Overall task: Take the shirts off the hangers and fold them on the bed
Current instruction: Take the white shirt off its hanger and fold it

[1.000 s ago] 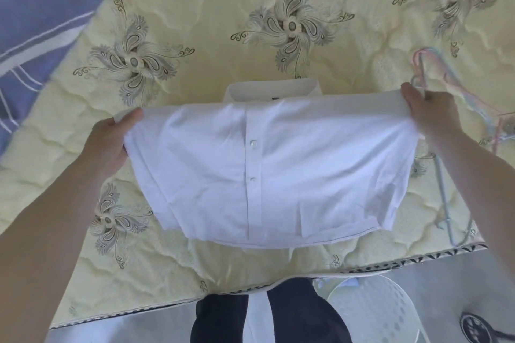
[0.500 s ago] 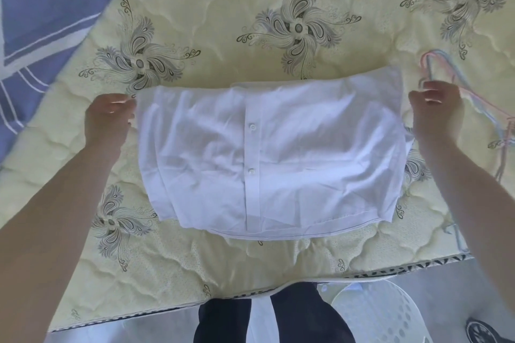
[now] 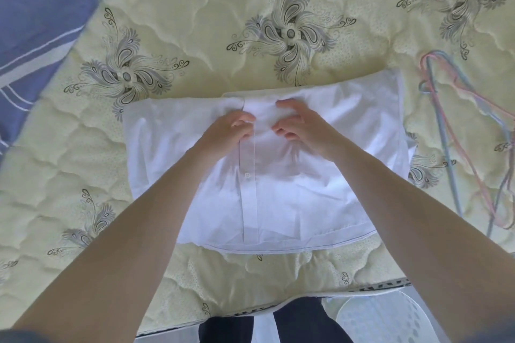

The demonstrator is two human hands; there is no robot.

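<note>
half a second ago my hands were out at the two short ends of the white shirt [image 3: 362, 114]; now both have come in to its middle, near the 12 o'clock edge. my left hand [image 3: 231, 131] sits on the button strip [image 3: 249, 203] with its fingers curled in, and i cannot tell if it pinches the cloth. my right hand [image 3: 303, 127] is just beside it, fingers bent and spread, tips on the cloth, holding no fold that i can see. the shirt has stayed folded flat on the yellow bed [image 3: 195, 8], near the 6 o'clock edge. pink and blue hangers [image 3: 457, 131] lie on the bed at 3 o'clock from the shirt, close to it. a blue striped cloth [image 3: 36, 8] is at 10 o'clock, and a white plastic thing with holes [image 3: 370, 320] sits at 5 o'clock, off the bed. my arms hide parts of the shirt's near half. the shirt's long side runs from 9 to 3 o'clock, and the button strip runs from 12 to 6.
</note>
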